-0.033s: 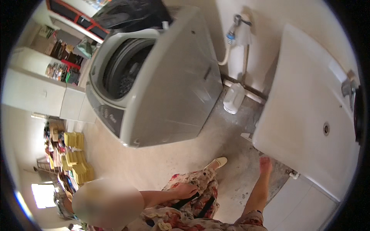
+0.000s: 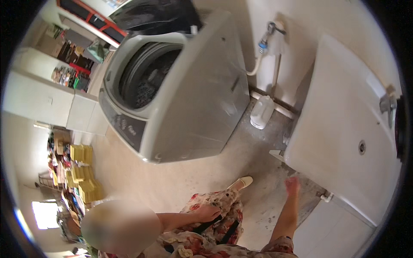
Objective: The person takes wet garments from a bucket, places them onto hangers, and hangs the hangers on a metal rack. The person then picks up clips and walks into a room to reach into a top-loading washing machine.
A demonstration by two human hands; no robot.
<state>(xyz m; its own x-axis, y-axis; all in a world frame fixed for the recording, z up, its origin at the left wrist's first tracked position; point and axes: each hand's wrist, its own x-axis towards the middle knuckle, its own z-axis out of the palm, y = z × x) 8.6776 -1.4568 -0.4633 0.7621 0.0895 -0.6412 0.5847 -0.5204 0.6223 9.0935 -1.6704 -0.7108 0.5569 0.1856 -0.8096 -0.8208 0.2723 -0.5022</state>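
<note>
My left hand is down against the flowered clothing, beside a black strap; its fingers are too small to make out. Below the near corner of the white sink, my right hand hangs away from my body, its fingers blurred. Nothing can be seen in either hand. To the left of the sink stands a grey top-loading washing machine with its dark lid raised. Wet-looking contents lie inside its drum.
On the floor between machine and sink stands a white plastic jug. A tap with a hose is on the wall above it. Yellow crates and clutter line the far left. A light shoe shows on the floor.
The view has shifted slightly, so the washing machine appears a little further right. My right hand shows slightly lower and to the left. My left hand stays in place.
</note>
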